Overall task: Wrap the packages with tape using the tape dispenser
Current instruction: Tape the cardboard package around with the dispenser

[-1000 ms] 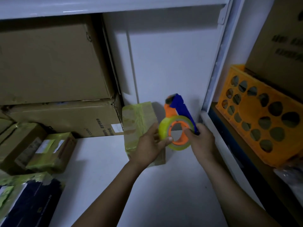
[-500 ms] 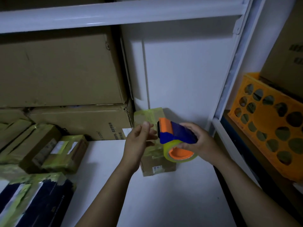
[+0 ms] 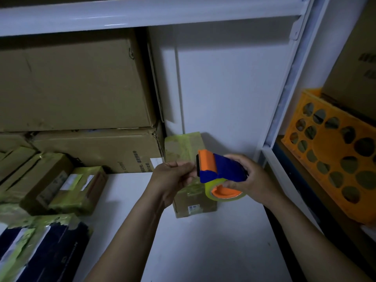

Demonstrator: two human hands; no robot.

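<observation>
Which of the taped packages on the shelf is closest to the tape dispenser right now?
The lone package directly behind the tape dispenser, against the back wall; the other taped packages lie far left.

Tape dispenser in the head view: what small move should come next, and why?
Probably pull a short length of tape free with the left hand to lay on the package. The right hand grips the tape dispenser near that package, the left hand's fingers sit curled at its orange cutter end, and no tape visibly reaches the package yet.
</observation>
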